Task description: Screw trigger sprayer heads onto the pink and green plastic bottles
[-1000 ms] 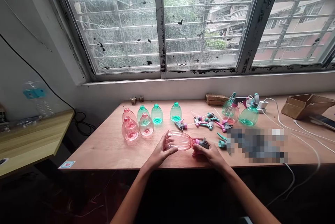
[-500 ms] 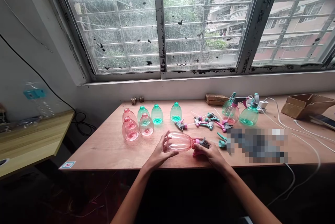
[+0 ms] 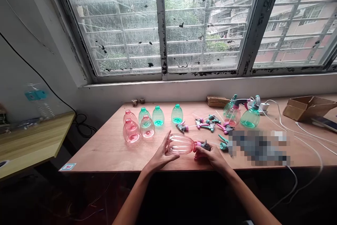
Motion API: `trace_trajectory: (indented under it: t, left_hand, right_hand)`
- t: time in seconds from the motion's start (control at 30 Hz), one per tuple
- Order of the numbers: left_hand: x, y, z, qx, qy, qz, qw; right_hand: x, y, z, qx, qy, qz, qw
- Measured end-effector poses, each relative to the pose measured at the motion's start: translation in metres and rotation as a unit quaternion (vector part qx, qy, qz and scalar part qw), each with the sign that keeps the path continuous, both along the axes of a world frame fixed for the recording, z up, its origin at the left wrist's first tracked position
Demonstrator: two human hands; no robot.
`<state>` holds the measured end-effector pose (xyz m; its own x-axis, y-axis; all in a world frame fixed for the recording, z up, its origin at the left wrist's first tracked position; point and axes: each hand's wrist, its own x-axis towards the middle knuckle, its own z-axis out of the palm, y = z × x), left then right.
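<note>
A clear pink spray bottle (image 3: 181, 144) lies on its side just above the wooden table (image 3: 105, 147), base to the left. My left hand (image 3: 161, 155) cups its base, fingers wrapped round it. My right hand (image 3: 212, 154) grips the grey and pink trigger head (image 3: 203, 145) at the bottle's neck. Both hands are closed on the same assembly near the table's front edge.
Several headless pink and green bottles (image 3: 143, 123) stand at the back left. Loose trigger heads (image 3: 207, 122) lie behind my right hand, and finished spray bottles (image 3: 243, 113) stand further right. White cables (image 3: 302, 130), a cardboard box (image 3: 306, 106) and a blurred patch lie on the right.
The camera view has shifted slightly downward. My hands and the pink bottle sit a little lower in the view; the grip looks unchanged.
</note>
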<state>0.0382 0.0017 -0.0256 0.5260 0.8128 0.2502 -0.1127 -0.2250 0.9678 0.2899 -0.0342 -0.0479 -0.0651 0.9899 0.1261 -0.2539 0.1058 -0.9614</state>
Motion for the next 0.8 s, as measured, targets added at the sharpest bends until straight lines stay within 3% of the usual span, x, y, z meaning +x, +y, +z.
trace_trajectory:
  t: [0.27, 0.53, 0.8]
  left_hand:
    - [0.0, 0.0018, -0.0002, -0.052, 0.027, 0.024, 0.998]
    - [-0.0016, -0.0001, -0.0013, -0.022, 0.013, -0.004, 1.0]
    - [0.0006, 0.0019, -0.0002, -0.049, 0.03, 0.021, 0.998]
  right_hand:
    - [-0.0012, -0.0008, 0.0001, -0.01, 0.011, -0.009, 1.0]
    - [0.0004, -0.0011, 0.0021, -0.006, 0.001, -0.002, 1.0]
    - [-0.0014, -0.0035, 0.0051, -0.013, 0.007, -0.004, 1.0]
